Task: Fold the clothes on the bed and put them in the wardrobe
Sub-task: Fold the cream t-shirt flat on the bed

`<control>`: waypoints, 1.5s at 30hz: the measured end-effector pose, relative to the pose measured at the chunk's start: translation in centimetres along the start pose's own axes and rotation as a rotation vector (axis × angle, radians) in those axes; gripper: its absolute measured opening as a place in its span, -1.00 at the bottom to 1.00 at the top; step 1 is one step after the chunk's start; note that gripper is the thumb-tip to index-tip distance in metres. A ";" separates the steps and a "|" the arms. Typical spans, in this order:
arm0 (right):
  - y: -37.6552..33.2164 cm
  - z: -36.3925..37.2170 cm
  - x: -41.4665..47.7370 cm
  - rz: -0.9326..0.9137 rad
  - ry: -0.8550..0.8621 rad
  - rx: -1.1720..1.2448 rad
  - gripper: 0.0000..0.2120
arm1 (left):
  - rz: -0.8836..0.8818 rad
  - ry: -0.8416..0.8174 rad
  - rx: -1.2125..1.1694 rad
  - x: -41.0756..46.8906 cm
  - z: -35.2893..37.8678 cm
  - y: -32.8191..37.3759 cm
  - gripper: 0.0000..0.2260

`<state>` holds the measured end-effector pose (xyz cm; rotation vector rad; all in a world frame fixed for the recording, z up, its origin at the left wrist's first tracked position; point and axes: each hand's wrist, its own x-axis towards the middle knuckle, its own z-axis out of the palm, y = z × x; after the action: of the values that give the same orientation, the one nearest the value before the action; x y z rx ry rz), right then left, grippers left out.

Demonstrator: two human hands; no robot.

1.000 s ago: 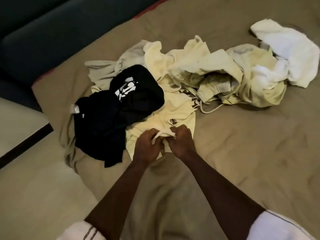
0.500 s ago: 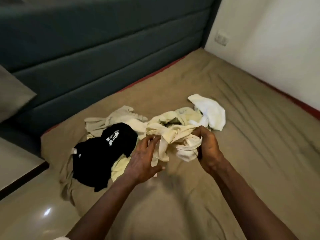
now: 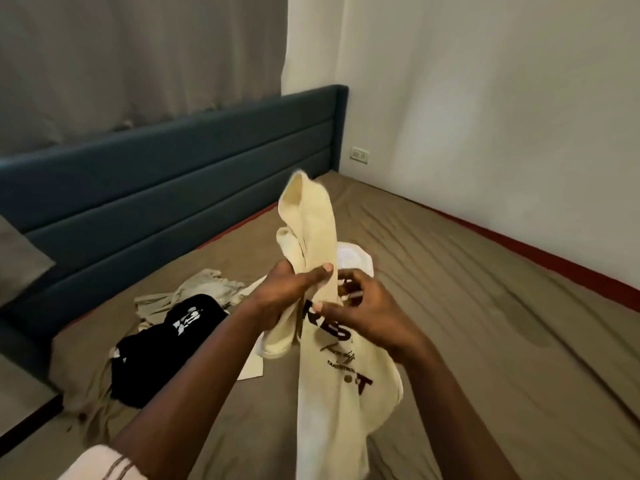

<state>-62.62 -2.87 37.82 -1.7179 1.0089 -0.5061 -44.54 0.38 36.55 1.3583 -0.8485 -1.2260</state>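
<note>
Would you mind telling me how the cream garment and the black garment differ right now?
The cream garment hangs lifted in the left hand and right hand; the black garment lies crumpled on the bed. The cream garment carries dark lettering; the black garment a white print. Neither is folded.

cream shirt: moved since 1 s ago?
Yes. The cream shirt has gone up off the bed, away from the black shirt it lay beside; the left hand and right hand hold it.
</note>
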 end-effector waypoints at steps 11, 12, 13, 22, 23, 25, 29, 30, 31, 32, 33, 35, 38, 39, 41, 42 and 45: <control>6.5 1.6 -2.0 0.233 0.321 0.567 -0.80 | -0.204 0.161 -0.048 -0.2 -0.3 -1.5 -0.53; 6.2 1.6 -1.7 0.243 0.329 0.613 -0.79 | -0.167 0.133 0.085 0.3 -1.4 -1.6 -0.59; 5.8 1.6 -1.2 0.240 0.341 0.620 -0.79 | -0.116 0.093 0.256 0.9 -2.5 -1.7 -0.67; 2.3 2.0 2.7 0.178 0.942 -0.142 -0.81 | -0.152 0.063 0.085 4.1 -9.3 -0.5 -0.76; 2.0 2.5 2.9 0.173 0.974 -0.178 -0.82 | -0.178 0.033 -0.030 4.3 -9.6 -0.2 -0.73; 1.3 4.4 3.3 0.107 0.950 -0.081 -0.76 | -0.266 -0.021 -0.205 5.1 -9.8 0.1 -0.54; 1.0 10.1 3.8 0.037 0.385 0.308 -0.58 | -0.297 -0.076 -0.230 4.8 -8.2 2.2 -0.65; 1.3 11.5 3.8 0.015 0.303 0.276 -0.57 | -0.304 -0.104 -0.208 4.7 -7.7 2.7 -0.66; 1.6 12.5 4.2 -0.015 0.298 0.227 -0.58 | -0.299 -0.136 -0.183 4.4 -7.4 3.4 -0.68; 1.8 13.3 4.6 -0.042 0.353 0.158 -0.63 | -0.276 -0.158 -0.143 4.6 -7.4 3.7 -0.70; 1.8 13.5 5.0 -0.055 0.438 0.069 -0.71 | -0.237 -0.162 -0.109 4.7 -7.6 4.1 -0.72; 1.0 13.1 5.1 -0.090 0.604 -0.185 -0.75 | -0.175 -0.148 -0.023 5.7 -8.4 5.0 -0.71; -1.1 12.2 4.5 -0.172 0.502 -0.260 -0.59 | -0.078 -0.157 0.168 7.0 -9.7 5.8 -0.55; -1.8 12.2 4.5 -0.153 0.423 -0.251 -0.56 | -0.049 -0.169 0.239 6.9 -9.9 6.2 -0.52; -3.1 12.1 4.6 -0.093 0.319 -0.249 -0.57 | -0.006 -0.217 0.398 7.0 -10.2 7.0 -0.43; -3.3 12.1 4.9 -0.063 0.294 -0.197 -0.56 | 0.016 -0.245 0.478 6.9 -10.3 7.3 -0.43; -4.1 12.6 5.0 0.009 0.368 0.134 -0.40 | 0.196 -0.238 0.728 6.3 -11.2 6.3 -0.30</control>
<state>-48.95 0.59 36.12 -1.5307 1.2106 -0.8872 -31.51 -4.05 40.26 1.6508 -1.6659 -0.9658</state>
